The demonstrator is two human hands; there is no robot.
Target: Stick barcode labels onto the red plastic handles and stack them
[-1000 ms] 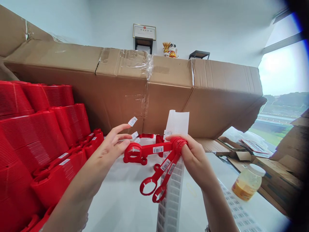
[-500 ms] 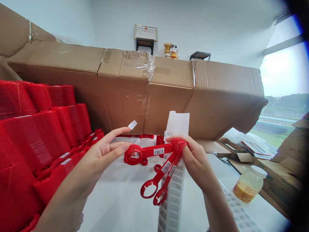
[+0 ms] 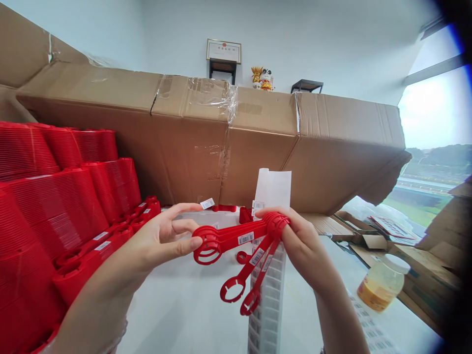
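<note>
My right hand (image 3: 304,246) pinches the gathered ring ends of several red plastic ring-ended tools (image 3: 236,241), which carry barcode stickers. Two of them hang down (image 3: 245,280) past my fingers, and one reaches left. My left hand (image 3: 158,241) is beside the far ring ends, its thumb against them. A small barcode sticker (image 3: 207,203) clings to my left index fingertip. Behind my right hand stands a white backing sheet (image 3: 272,189), and below it a long strip of barcode labels (image 3: 267,305) runs down the white table (image 3: 184,314).
Stacks of ribbed red plastic parts (image 3: 55,211) rise along the left, with more red tools lying against them. Large cardboard boxes (image 3: 221,147) form a wall behind the table. A jar of yellow liquid (image 3: 381,285) and opened cartons (image 3: 424,275) sit at the right.
My left hand has lowered and closed in on the red ring ends. The left-reaching tools now fan into overlapping rings, and fewer stickers show on my left fingers.
</note>
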